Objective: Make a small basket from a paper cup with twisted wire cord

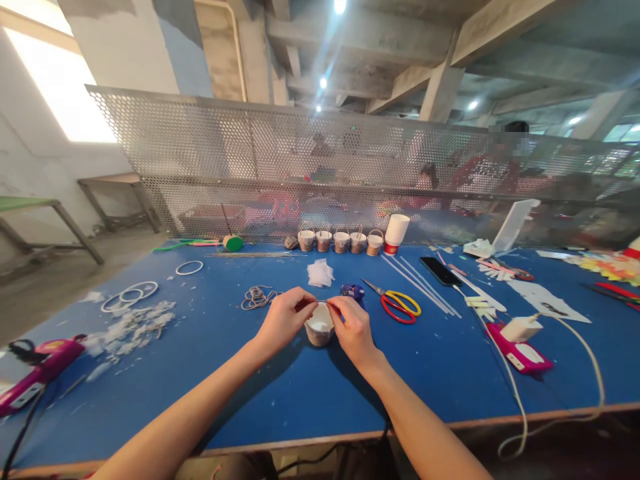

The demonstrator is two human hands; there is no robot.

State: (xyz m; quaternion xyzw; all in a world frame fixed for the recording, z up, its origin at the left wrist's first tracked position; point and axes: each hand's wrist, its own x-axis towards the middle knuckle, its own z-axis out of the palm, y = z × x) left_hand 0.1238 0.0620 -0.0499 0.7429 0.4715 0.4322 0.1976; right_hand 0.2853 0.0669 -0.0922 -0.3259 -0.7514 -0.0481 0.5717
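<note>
A small paper cup [320, 331] with a white inside and a dark, wrapped-looking outer wall is in front of me near the table's middle. My left hand [287, 319] pinches at the left of its rim, thumb and forefinger together. On the opposite side, my right hand [353, 327] is closed the same way at the rim. A thin strand may run between the fingertips; it is too small to tell. Just behind the hands lie a dark blue roll [353, 291], a stack of white paper pieces [320, 273] and loose grey-brown cord [257, 297].
Scissors [397, 305], white strips [420, 287] and a phone [440, 271] lie to the right. Similar cups [341, 242] and stacked paper cups [397, 232] stand along the mesh partition [210, 153]. Left are white rings [130, 297], scraps [137, 327] and a pink power strip [45, 370]; another strip [520, 350] has cables.
</note>
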